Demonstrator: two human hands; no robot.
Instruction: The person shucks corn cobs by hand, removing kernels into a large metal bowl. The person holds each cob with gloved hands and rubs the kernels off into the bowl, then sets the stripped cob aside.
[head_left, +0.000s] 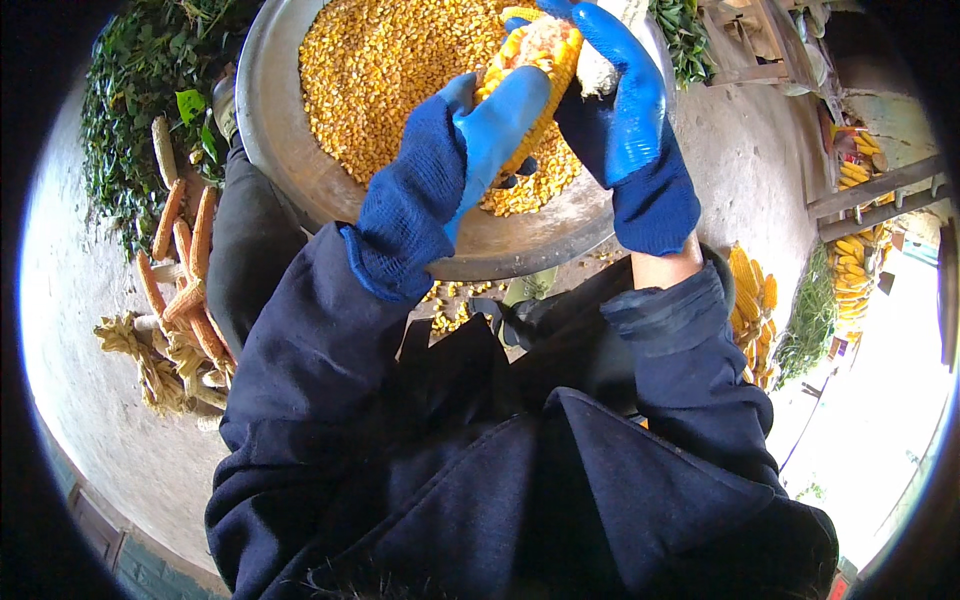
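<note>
Both my hands wear blue coated gloves over a wide metal basin [265,110]. My left hand [490,125] is closed around a yellow ear of corn [548,62], its thumb lying along the near side. A patch at the ear's upper part is stripped of kernels, pale and pinkish. My right hand [630,95] curls at the ear's upper right side, closed on a whitish bare cob [598,75]. Its fingers partly cover that cob, and a finger reaches across to the ear's top end. Loose yellow corn kernels [375,75] fill much of the basin below.
Left of my leg, stripped reddish cobs [200,235] and dry husks [150,370] lie on the floor, below green leafy plants [130,110]. Yellow ears [750,300] are heaped at my right, near a wooden rail [880,195]. Kernels [450,310] are scattered between my legs.
</note>
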